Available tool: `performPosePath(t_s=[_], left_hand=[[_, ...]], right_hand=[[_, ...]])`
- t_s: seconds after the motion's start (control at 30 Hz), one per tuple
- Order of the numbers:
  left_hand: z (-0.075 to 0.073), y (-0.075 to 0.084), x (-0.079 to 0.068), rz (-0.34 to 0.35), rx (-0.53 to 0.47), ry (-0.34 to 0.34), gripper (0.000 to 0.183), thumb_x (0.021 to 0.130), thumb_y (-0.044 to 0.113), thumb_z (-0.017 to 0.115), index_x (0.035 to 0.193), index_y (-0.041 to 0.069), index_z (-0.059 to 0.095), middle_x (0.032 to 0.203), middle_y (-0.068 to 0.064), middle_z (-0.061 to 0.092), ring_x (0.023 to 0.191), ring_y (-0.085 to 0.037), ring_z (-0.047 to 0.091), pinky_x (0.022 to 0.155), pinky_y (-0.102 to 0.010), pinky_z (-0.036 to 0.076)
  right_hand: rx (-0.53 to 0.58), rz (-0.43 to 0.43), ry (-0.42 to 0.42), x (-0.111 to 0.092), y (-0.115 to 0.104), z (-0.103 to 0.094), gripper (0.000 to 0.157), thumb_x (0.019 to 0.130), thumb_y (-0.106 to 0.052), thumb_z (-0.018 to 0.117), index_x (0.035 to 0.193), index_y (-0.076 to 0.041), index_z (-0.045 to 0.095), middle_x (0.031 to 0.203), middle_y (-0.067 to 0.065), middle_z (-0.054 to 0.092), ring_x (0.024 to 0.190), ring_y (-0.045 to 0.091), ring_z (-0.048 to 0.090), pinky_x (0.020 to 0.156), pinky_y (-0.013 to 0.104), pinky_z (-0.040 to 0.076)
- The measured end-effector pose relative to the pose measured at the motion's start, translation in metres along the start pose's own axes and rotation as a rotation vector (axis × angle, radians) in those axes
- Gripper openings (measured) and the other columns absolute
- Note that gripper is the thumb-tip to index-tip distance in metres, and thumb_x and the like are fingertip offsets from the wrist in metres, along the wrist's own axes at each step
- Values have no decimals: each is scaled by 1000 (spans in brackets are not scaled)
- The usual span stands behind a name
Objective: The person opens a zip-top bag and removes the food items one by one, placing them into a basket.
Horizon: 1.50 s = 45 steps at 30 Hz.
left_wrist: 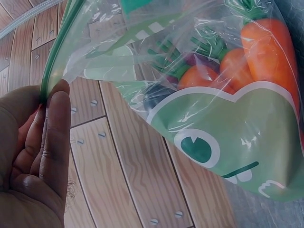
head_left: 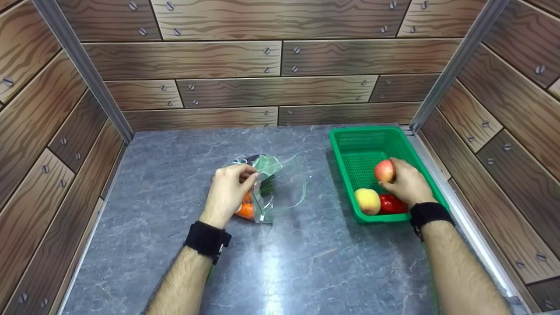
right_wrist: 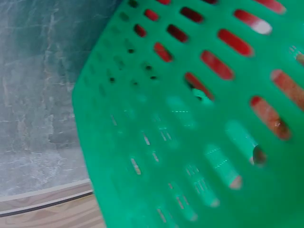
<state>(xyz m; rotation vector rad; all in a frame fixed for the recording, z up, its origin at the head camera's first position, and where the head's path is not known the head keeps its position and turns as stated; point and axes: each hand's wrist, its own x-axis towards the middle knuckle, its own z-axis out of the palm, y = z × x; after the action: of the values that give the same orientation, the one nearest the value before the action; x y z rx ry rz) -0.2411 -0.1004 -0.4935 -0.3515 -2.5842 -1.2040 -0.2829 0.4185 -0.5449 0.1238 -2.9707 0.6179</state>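
In the middle of the head view, the left hand [head_left: 226, 189] pinches the rim of a clear bag [left_wrist: 209, 130] between thumb and fingers; orange vegetables [left_wrist: 266, 50] fill it lower down, and it rests on the table [head_left: 166, 236]. At the right of the frame, the right hand [head_left: 411, 183] grasps a red-and-yellow apple [head_left: 383, 170] over the green basket [head_left: 342, 162], though its far fingers are hidden.

The apple's rounded skin could slip out if the grip sits too near one side; it would probably drop back into the basket and knock the yellow fruit [head_left: 367, 201] or the glossy red piece [head_left: 393, 204] at the lower edge. The bag seems the weaker point: its film is limp and held at one side only, so its mouth could sag shut, or a sideways tug could drag it and spill its contents.
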Motion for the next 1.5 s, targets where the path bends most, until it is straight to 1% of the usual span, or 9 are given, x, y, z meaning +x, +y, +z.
performPosePath(t_s=[0.13, 0.27, 0.37, 0.53, 0.63, 0.9, 1.1, 1.33, 1.5], left_hand=[[0, 0, 0, -2, 3, 3, 13, 109, 17, 86, 118, 8, 90, 103, -8, 91, 91, -21, 86, 85, -40, 73], [0, 0, 0, -4, 0, -2, 13, 109, 17, 86, 118, 8, 90, 103, -7, 91, 92, -21, 87, 86, -41, 73], [-1, 0, 0, -5, -6, -7, 14, 110, 17, 86, 118, 8, 90, 104, -8, 91, 93, -22, 87, 86, -41, 74], [-1, -1, -1, -3, -6, -3, 13, 109, 16, 86, 117, 8, 90, 103, -7, 91, 92, -21, 87, 85, -41, 73], [-1, -1, -1, -8, -3, -4, 13, 110, 17, 86, 118, 8, 91, 104, -7, 91, 93, -21, 87, 86, -40, 73], [0, -2, 0, -17, 1, -3, 13, 110, 18, 86, 119, 9, 91, 105, -7, 91, 94, -22, 87, 88, -40, 74], [1, -4, -1, -8, 1, 8, 13, 108, 18, 87, 117, 9, 91, 105, -7, 91, 94, -22, 87, 89, -40, 74], [0, -5, -1, 1, 11, 10, 13, 109, 17, 87, 117, 8, 91, 104, -8, 91, 94, -24, 87, 89, -42, 74], [0, -3, -1, 3, 21, 9, 12, 109, 17, 86, 116, 8, 91, 104, -8, 91, 94, -23, 87, 88, -42, 74]], right_hand=[[-13, 39, -30, -1, 4, 3, 92, 101, -19, 91, 170, 17, 43, 170, 48, 49, 155, 68, 53, 130, 81, 45], [-24, 55, -50, -1, 7, 6, 93, 101, -22, 89, 170, 18, 42, 170, 48, 49, 155, 68, 53, 130, 81, 45], [-36, 61, -57, -2, 8, 7, 89, 101, -22, 88, 170, 14, 45, 168, 48, 51, 152, 68, 55, 127, 82, 48], [-46, 76, -67, -3, 11, 9, 81, 100, -22, 88, 168, 6, 53, 160, 47, 58, 143, 68, 62, 118, 83, 53], [-38, 92, -73, -3, 12, 10, 79, 101, -23, 87, 167, 4, 54, 157, 48, 60, 140, 69, 63, 116, 83, 54], [-26, 106, -87, -2, 14, 12, 80, 100, -23, 82, 166, 8, 50, 158, 50, 56, 143, 70, 60, 118, 84, 52], [-31, 125, -100, -2, 15, 14, 78, 103, -25, 79, 165, 11, 48, 157, 51, 55, 145, 70, 58, 121, 84, 51], [-45, 119, -103, -2, 16, 15, 80, 106, -28, 78, 166, 13, 47, 158, 52, 55, 146, 70, 57, 123, 84, 49], [-55, 120, -97, -3, 13, 11, 81, 108, -28, 79, 168, 15, 45, 161, 52, 52, 149, 70, 55, 126, 83, 48]])
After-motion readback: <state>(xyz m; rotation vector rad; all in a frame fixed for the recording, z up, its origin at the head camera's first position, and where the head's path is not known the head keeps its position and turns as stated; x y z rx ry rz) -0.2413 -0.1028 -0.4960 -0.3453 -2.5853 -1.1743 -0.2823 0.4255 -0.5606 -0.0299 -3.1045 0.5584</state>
